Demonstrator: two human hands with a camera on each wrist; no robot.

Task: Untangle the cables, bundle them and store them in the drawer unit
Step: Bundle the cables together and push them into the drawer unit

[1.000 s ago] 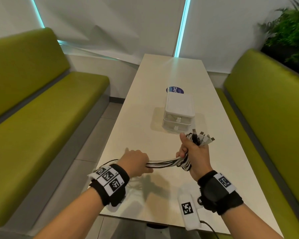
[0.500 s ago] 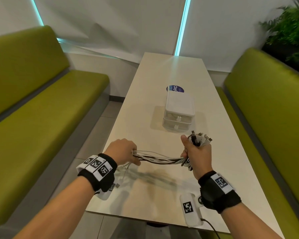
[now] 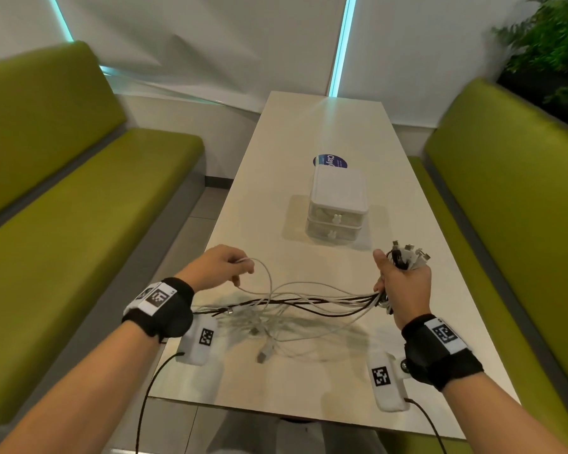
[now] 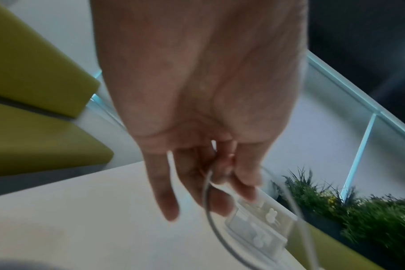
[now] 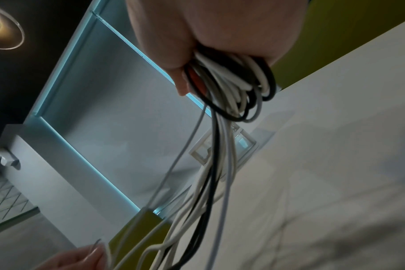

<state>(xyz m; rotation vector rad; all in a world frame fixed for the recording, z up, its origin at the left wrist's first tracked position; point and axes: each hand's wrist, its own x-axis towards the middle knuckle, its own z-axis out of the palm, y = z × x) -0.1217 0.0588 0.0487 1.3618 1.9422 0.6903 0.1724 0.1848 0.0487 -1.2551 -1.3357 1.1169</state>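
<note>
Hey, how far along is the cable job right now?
Partly done. The right hand grips the gathered cable ends, plugs sticking up. The left hand pinches one white cable; loose cables still sprawl on the table. Both drawers of the drawer unit are closed, so bundling and storing remain.

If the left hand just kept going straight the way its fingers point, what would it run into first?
Probably the bare table. The left hand, pinching one white cable, points forward and down in the left wrist view, with the drawer unit beyond the fingertips, to the right. Depth is unclear, so this is a guess.
</note>
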